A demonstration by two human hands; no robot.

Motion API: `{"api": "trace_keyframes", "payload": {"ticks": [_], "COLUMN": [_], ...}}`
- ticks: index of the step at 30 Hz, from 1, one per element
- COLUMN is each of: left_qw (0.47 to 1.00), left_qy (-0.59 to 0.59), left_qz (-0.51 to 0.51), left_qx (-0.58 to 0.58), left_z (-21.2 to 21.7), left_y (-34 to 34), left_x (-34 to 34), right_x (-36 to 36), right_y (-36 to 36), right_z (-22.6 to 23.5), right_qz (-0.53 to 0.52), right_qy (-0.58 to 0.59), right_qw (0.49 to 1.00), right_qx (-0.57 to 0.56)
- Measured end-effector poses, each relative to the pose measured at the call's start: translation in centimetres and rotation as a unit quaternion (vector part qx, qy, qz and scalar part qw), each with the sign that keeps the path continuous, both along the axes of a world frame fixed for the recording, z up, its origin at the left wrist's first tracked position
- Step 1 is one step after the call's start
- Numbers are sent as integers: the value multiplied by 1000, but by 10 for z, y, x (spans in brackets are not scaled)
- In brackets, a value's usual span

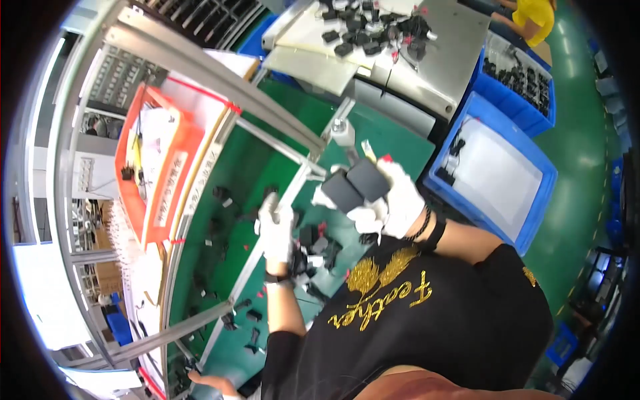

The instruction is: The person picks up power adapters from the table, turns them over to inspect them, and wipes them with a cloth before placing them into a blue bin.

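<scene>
Evidently the gloved right hand [405,202] is clasping two black adapter blocks [368,180] above the green tabletop [397,133], the gloved left hand [275,237] hanging near a metal rail [251,264], its grip unclear.

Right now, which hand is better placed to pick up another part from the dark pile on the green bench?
Probably the left hand: it seems empty and is beside the pile. The right hand is occupied, holding two black blocks.
</scene>
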State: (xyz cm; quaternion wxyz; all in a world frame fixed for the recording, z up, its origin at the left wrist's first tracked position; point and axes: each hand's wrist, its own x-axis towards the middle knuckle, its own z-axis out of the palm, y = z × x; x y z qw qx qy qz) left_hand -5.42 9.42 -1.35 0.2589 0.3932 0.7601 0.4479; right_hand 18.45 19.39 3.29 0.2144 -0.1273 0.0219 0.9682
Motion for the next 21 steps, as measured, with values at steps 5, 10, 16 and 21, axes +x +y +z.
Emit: {"api": "trace_keyframes", "payload": {"ticks": [5,10,16,21], "left_qw": [943,908,867,897], "left_qy": [-255,-371,-418,-291], "left_qz": [-152,-133,-259,-274], "left_qx": [152,141,84,190], "left_z": [28,33,44,59], "left_y": [20,23,37,47], "left_x": [106,133,137,151], "right_x": [-1,15,32,40], "right_y": [-16,-13,-6,-21], "right_z": [-2,-12,-12,-12], "right_qz": [-23,-40,-101,-130], "right_qy": [-45,8,20,-32], "right_qw": [999,999,994,985], "right_qx": [-18,-13,-46,110]}}
